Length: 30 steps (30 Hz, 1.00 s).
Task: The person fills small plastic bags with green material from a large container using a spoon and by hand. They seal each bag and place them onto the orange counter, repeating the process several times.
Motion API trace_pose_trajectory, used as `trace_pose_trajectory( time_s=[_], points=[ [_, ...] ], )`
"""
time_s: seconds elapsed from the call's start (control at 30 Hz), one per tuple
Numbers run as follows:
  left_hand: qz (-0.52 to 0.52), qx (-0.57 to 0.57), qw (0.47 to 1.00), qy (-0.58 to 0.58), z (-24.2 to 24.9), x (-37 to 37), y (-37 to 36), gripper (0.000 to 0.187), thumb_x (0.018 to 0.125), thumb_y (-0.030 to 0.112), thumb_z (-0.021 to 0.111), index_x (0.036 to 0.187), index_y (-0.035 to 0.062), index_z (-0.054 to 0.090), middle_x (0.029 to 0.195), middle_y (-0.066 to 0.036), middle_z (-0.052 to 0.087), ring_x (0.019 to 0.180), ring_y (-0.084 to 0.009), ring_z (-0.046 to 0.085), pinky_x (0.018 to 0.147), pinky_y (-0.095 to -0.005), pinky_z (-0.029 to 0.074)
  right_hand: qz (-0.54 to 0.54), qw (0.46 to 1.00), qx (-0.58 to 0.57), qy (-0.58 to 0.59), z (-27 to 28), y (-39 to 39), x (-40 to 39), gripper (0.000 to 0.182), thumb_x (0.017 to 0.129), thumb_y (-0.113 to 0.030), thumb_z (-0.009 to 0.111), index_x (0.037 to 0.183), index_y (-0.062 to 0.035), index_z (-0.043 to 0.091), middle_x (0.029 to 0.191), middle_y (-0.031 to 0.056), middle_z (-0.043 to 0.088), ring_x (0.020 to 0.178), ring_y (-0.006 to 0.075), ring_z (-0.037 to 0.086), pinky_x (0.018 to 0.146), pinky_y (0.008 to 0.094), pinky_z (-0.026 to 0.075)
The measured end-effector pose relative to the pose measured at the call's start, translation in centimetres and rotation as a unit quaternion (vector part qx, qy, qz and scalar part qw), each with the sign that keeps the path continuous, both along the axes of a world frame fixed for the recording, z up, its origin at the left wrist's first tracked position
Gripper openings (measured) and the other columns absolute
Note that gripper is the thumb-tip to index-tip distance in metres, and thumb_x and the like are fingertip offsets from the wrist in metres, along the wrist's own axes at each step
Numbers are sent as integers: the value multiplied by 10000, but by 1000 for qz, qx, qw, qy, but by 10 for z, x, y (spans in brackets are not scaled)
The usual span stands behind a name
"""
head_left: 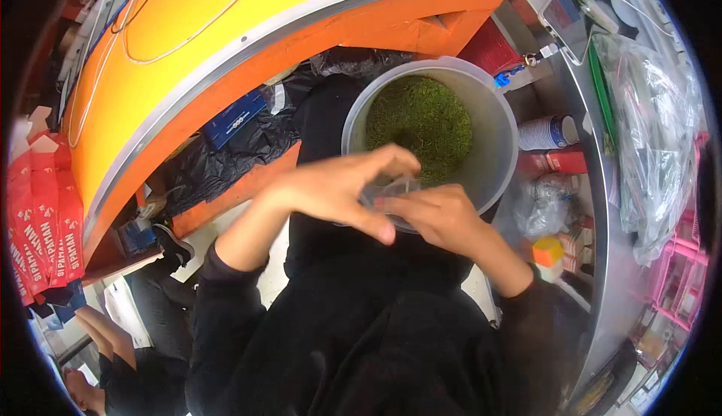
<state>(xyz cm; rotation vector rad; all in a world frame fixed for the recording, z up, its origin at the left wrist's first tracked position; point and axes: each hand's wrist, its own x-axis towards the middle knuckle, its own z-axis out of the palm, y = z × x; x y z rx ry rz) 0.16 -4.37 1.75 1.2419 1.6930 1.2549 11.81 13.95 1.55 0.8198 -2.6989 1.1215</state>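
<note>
A small clear plastic piece (391,189), perhaps a bag or cup, is between my two hands; its exact kind is hard to make out. My right hand (444,219) pinches it, with the fingers closed. On its other side is my left hand (338,190), curved round it with thumb and fingers wide apart. Just beyond both hands stands a large translucent white bucket (490,141). Dry green shredded leaf material (421,119) covers its bottom, with a darker hollow near the middle. My hands are over the bucket's near rim and hide part of it.
A yellow-topped counter (180,40) with an orange side curves along the left and far side, cables on top. Red packets (49,220) hang at far left. On the right are stacked paper cups (549,132) and plastic bags (647,130). Another person's arm (105,333) shows lower left.
</note>
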Motion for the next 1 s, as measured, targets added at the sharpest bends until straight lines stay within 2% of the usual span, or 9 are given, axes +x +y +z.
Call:
trace_pose_trajectory(
  time_s=[0.07,0.1,0.17,0.23,0.4,0.7,0.77,0.93,1.0],
  points=[
    [14,-25,997,-78,-1,11,-8,515,736,257,767,1115,7,526,977,-65,605,954,-195,584,830,-314,461,-55,991,-90,88,-8,-7,-19,233,808,-89,596,1039,-84,626,899,70,645,744,248,648,645,363,522],
    [133,-11,989,-58,-13,13,-11,419,785,272,720,1069,22,541,879,-57,615,843,-154,597,774,-268,458,-83,979,-134,131,-14,-8,-30,241,821,-86,590,1060,-81,622,896,82,649,737,269,648,658,381,525],
    [272,32,940,-205,-22,-4,-26,370,815,220,685,1092,21,540,867,-36,607,826,-130,590,783,-264,450,-276,953,-107,-68,-23,-1,-39,267,863,-104,553,1124,-54,580,886,146,657,741,355,644,685,440,513],
    [349,136,876,-304,-23,-8,-32,356,833,168,660,1129,15,533,887,-34,596,808,-122,586,787,-264,450,-293,914,81,-269,-46,-8,-50,322,898,-118,477,1194,9,483,876,242,642,792,416,635,713,473,504],
    [340,257,802,-419,-31,-11,-58,520,911,435,491,1154,-23,521,925,-79,570,934,-224,572,898,-384,427,-248,875,260,-326,-97,-3,-50,350,904,-152,457,1172,72,434,873,299,622,823,430,631,724,482,510],
    [383,263,771,-435,-38,-11,-69,502,873,369,541,1160,-42,522,941,-105,584,903,-245,591,907,-406,442,-275,851,345,-283,-102,4,-53,209,827,-69,524,998,34,586,857,231,653,818,382,655,700,447,540],
    [384,277,743,-473,-38,-11,-71,505,858,342,543,1171,-54,516,934,-106,582,905,-252,593,905,-414,444,-291,841,407,-207,-79,6,-60,125,773,-74,558,735,-26,667,834,167,668,783,286,679,622,385,557],
    [340,289,732,-515,-48,-9,-58,403,858,299,560,1105,-20,545,935,-97,580,874,-233,580,862,-389,458,-269,853,448,8,-118,0,-84,109,742,-103,579,716,-60,676,769,119,659,689,245,669,596,355,551],
    [348,291,738,-498,-46,-9,-63,378,862,257,573,1125,-11,527,941,-92,571,872,-223,573,841,-370,456,-178,876,411,-180,-121,-4,-60,130,756,-86,556,789,-32,669,796,144,665,782,274,672,636,384,547]
  ],
)
